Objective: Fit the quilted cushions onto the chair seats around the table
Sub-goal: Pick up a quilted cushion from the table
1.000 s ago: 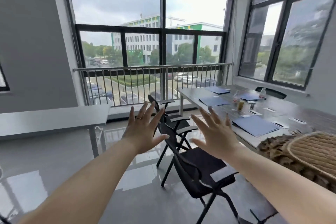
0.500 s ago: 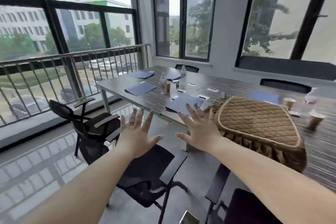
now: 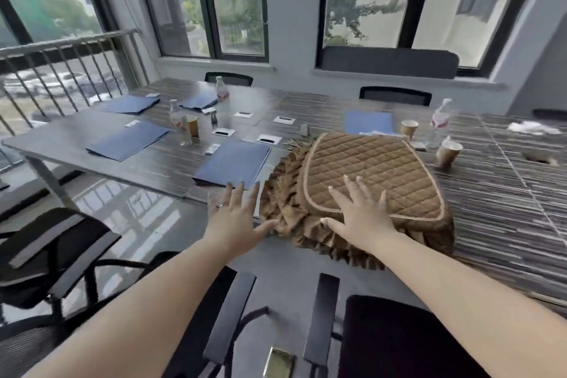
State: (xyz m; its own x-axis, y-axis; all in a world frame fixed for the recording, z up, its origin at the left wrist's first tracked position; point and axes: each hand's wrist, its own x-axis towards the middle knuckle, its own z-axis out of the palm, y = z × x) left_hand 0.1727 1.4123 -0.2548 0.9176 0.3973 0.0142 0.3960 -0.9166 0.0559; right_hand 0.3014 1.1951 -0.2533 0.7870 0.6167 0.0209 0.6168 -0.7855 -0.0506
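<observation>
Quilted cushions (image 3: 368,175) stacked on striped table (image 3: 506,211) beside windows (image 3: 392,0).

Brown quilted cushions (image 3: 374,175) stacked flat, pleated skirts, near table (image 3: 506,224) edge

There is a single view, from the camera worn on my head. It looks forward and down across the table (image 3: 506,224) from its near long edge, toward the far long edge and the windows (image 3: 236,0) behind it. The lens is wide-angle, so the window frames bow. My forearms enter from the bottom edge, close to the lens, and the near table edge lies at about arm's reach. No second view shares this scene.
</observation>
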